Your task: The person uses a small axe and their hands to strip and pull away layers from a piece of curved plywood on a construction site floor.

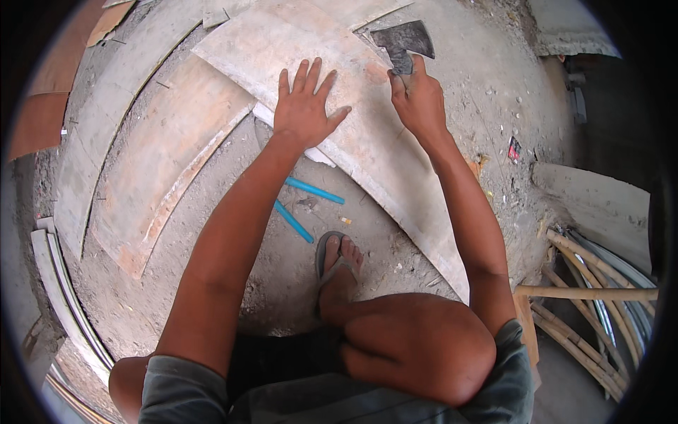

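Observation:
My left hand (305, 106) lies flat, fingers spread, on a long pale, dusty wooden board (381, 162). In my right hand (419, 99) is a hatchet (404, 44) with a dark, worn head. I grip it close under the head, which sits over the board's far right edge. Most of its handle is hidden by my hand and wrist. Near my left forearm, two blue handles (315, 190) of a tool lie on the ground. The tool's other end is mostly hidden by my arm and the board.
Another board (176, 141) lies left of the long one, with a curved-looking panel (116, 127) beyond it. Thin nails stick up from them. Bamboo poles and metal lengths (593, 290) are piled at right. My sandaled foot (339, 258) rests on the dusty ground.

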A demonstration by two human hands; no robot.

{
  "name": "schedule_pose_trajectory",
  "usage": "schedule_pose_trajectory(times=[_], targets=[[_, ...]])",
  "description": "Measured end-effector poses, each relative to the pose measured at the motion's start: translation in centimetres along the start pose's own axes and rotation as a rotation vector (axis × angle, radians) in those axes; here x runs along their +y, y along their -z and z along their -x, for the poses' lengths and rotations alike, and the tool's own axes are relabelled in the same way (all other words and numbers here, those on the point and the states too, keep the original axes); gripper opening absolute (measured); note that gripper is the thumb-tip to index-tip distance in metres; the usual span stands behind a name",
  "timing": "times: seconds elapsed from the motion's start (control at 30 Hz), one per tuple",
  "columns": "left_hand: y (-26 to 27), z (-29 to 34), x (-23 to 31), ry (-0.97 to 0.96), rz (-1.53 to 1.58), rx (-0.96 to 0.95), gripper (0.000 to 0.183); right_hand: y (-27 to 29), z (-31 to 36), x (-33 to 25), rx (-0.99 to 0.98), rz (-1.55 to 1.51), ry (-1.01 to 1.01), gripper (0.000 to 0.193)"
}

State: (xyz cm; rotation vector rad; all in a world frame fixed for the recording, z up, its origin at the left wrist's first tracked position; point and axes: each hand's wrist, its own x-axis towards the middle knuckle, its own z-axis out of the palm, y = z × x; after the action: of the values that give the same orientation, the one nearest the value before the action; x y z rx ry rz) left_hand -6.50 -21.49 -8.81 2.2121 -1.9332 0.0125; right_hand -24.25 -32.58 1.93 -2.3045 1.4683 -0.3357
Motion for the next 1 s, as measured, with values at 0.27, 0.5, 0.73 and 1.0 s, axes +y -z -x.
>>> schedule_pose_trajectory(times=[0.27,0.5,0.73,1.0], targets=[[0.3,0.1,0.5,-0.013,0.027,-0.066,0.084,-1.1,0.7,3.2,-0.264,-0.134,-0.198,0.052],[0.7,0.1,-0.7,-0.057,0.122,-0.053,0.092,2.4,13.0,0.7,-1.032,-0.310,0.024,0.056],[2.7,1.3,-1.2,-0.215,0.292,-0.077,0.090,-5.7,23.0,-1.7,-0.980,-0.148,0.281,0.043],[3.9,5.6,-2.7,-0.237,0.454,0.058,0.078,-1.6,23.4,3.5,-0.043,0.453,0.122,0.096]])
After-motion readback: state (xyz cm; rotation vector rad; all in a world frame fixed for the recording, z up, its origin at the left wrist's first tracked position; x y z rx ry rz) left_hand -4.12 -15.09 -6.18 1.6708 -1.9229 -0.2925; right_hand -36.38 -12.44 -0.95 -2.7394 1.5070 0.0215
